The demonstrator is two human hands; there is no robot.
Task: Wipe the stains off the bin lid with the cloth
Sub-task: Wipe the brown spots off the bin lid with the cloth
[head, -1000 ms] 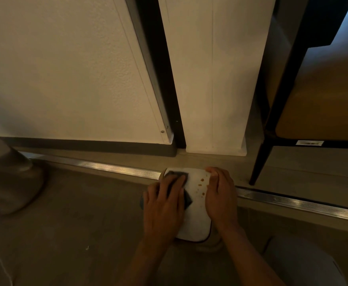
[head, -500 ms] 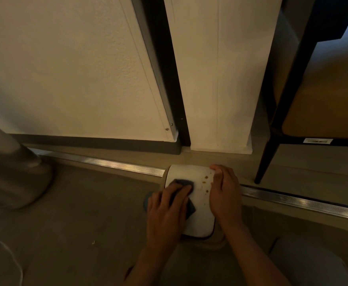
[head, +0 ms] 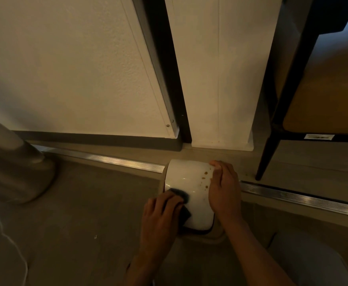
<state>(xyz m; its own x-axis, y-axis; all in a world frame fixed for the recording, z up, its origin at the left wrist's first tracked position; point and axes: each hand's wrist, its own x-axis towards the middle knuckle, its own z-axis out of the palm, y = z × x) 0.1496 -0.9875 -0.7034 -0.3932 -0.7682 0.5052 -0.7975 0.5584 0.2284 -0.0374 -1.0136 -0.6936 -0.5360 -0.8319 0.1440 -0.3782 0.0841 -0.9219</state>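
— Several small brown stains (head: 205, 178) are on the right part of the glossy white bin lid (head: 189, 182), which sits on the floor by the metal threshold strip (head: 111, 159).

— And the hands?

— The left hand (head: 160, 219) presses the dark folded cloth (head: 182, 198) on the lid's left edge, fingers curled over it. The right hand (head: 224, 190) grips the right rim. It seems that most wiping is not done.

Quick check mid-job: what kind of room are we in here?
Probably a dim indoor doorway or threshold in a home or office: a ribbed metal floor strip runs along the floor, a white textured wall panel stands behind it, and a black-legged chair with a tan seat is at right.
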